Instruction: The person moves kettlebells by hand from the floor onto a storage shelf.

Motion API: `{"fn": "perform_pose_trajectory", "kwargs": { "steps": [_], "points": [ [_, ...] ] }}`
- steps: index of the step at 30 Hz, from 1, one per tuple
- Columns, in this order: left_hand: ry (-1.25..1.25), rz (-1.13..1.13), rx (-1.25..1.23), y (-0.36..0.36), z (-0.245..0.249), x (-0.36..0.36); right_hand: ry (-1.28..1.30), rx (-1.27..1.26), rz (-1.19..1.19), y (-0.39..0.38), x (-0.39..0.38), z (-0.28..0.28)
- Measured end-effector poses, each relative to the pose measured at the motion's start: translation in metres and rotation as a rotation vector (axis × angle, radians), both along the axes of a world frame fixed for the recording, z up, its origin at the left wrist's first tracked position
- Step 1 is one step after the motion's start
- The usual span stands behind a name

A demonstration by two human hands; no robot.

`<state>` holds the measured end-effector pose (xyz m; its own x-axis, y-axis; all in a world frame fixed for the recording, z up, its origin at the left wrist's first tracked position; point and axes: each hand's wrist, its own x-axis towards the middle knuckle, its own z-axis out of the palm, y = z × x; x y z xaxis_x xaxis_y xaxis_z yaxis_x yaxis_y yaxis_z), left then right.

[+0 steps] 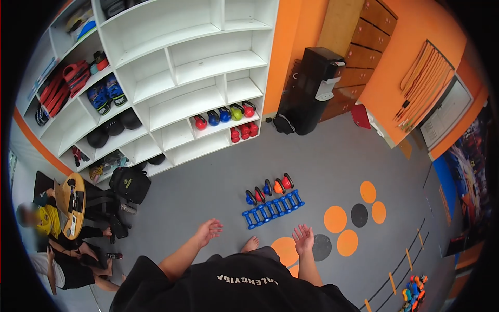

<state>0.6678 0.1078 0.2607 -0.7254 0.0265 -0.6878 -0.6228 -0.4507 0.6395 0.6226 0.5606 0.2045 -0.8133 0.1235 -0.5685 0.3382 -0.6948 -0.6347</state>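
My left hand (209, 232) is held out empty, palm turned up and fingers spread. Across from it, my right hand (303, 239) is also empty, with its fingers apart. Neither hand touches anything. On the grey floor beyond them lies a row of several blue dumbbells (272, 209). Just behind the dumbbells stands a line of kettlebells in blue, red and orange, among them an orange kettlebell (279, 186). One bare foot (251, 244) shows below the dumbbells, between my hands.
White shelving (193, 101) fills the far left wall, with colored kettlebells (224, 114) on a low shelf. Orange floor circles (335, 219) lie right. A black water dispenser (313, 88) stands at the back. People sit by a small round table (76, 205) at left, near a black backpack (130, 184).
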Motion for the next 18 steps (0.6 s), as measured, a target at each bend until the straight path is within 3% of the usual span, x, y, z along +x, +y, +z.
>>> {"fn": "perform_pose_trajectory", "kwargs": {
  "steps": [7,18],
  "points": [
    [-0.02,0.215,0.273,0.038,-0.031,0.076,-0.063,0.138,0.256,0.031,0.055,0.035],
    [0.015,0.305,0.21,0.117,-0.032,0.107,0.022,0.146,0.333,0.107,0.033,0.054]
  ]
}}
